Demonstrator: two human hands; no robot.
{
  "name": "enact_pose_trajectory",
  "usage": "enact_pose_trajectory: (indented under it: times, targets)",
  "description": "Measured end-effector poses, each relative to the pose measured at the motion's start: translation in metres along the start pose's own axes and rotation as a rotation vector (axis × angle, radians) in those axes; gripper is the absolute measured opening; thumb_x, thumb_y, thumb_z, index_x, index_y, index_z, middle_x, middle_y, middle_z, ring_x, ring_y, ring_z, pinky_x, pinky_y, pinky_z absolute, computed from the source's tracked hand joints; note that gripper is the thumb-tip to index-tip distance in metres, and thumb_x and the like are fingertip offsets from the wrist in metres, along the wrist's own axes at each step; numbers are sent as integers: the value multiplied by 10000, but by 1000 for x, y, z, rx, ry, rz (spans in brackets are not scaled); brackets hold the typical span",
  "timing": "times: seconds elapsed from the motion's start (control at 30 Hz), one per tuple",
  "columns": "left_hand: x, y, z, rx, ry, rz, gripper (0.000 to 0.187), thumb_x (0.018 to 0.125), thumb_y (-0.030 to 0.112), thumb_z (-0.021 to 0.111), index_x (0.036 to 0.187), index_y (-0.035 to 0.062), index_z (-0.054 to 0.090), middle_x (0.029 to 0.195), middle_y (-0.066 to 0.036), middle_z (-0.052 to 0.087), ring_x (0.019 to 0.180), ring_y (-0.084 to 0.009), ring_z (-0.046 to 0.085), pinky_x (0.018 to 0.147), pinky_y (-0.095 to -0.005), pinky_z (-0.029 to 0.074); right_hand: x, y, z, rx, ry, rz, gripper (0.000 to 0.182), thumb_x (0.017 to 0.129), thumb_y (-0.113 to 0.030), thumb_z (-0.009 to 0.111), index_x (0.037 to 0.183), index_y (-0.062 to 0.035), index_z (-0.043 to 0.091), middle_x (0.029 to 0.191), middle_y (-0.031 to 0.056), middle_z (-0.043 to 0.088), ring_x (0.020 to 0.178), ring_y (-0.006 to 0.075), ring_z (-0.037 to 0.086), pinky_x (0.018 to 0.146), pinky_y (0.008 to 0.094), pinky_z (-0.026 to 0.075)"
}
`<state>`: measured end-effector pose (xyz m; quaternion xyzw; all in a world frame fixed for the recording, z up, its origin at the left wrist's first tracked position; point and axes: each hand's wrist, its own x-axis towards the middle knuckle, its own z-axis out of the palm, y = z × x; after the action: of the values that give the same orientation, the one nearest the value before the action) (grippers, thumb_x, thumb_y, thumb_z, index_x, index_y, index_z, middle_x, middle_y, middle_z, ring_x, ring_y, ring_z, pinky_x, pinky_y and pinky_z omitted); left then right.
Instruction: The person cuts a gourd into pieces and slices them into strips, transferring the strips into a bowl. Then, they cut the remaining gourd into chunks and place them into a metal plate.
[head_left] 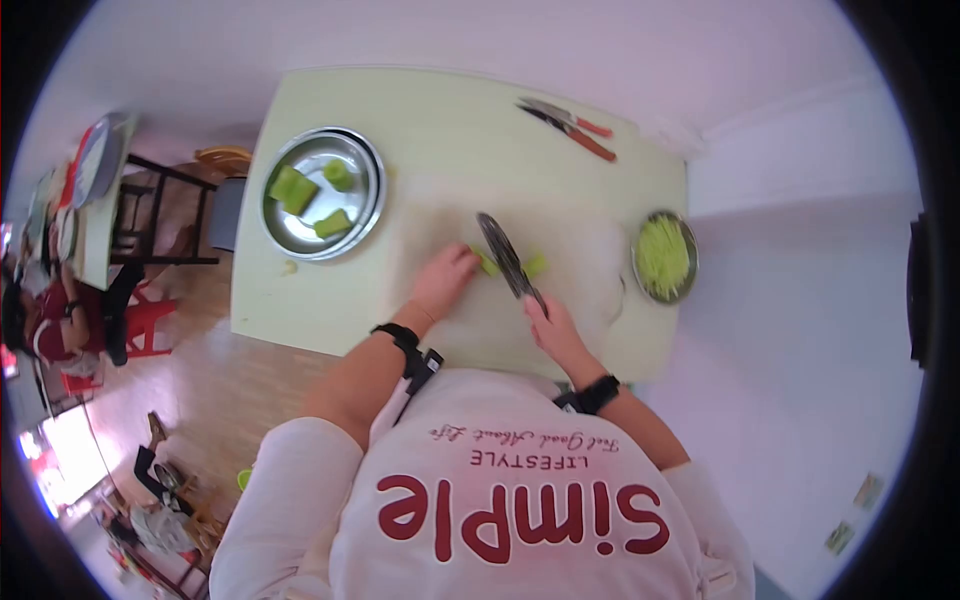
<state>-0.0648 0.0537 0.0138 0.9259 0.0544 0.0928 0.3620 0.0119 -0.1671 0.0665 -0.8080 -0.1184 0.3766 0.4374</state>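
My right hand (558,335) is wrapped round the handle of a dark-bladed kitchen knife (500,248), whose blade points away from me over a pale cutting board (570,215). Under and beside the blade lie bright green vegetable pieces (536,265). My left hand (447,278) rests on the board with bent fingers pressed on a green vegetable piece (487,262) just left of the blade. The fingers partly hide that piece.
Stacked metal dishes (375,212) at the left hold several green vegetable chunks (293,190). A metal bowl (694,278) of green shreds (662,255) stands at the right edge. Two orange-handled tools (590,142) lie at the back. Other people (65,325) are off to the left.
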Motion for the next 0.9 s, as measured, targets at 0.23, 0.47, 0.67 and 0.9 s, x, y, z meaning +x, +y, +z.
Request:
enact_pose_trajectory:
  times: [0.23, 0.47, 0.67, 0.9]
  targets:
    - [9, 2, -1, 83, -4, 130, 171, 793, 90, 537, 951, 53, 591, 1012, -126, 549, 990, -306, 537, 872, -393, 456, 6, -17, -15, -11, -141, 76, 296, 954, -330, 533, 896, -41, 561, 554, -23, 442, 445, 78, 434, 412, 253, 364]
    - [26, -8, 0, 149, 31, 80, 190, 778, 84, 532, 954, 68, 600, 1019, -82, 550, 1004, -263, 526, 881, -354, 454, 38, -28, -13, -82, -166, 4, 343, 979, -381, 468, 893, -56, 535, 523, -11, 433, 381, 72, 407, 351, 229, 327]
    - [20, -8, -4, 146, 68, 103, 241, 783, 85, 521, 1008, 77, 606, 1055, -65, 547, 1007, -247, 524, 897, -352, 448, 45, -35, -11, -75, -180, 30, 348, 984, -386, 449, 905, -58, 533, 522, -2, 448, 379, 83, 421, 350, 233, 333]
    - [21, -9, -6, 110, 80, 134, 250, 785, 90, 522, 1026, 70, 584, 1102, -76, 534, 1072, -256, 501, 940, -349, 423, 49, -30, -12, -21, -190, 24, 312, 988, -374, 441, 984, -70, 510, 563, 15, 490, 392, 93, 444, 359, 235, 350]
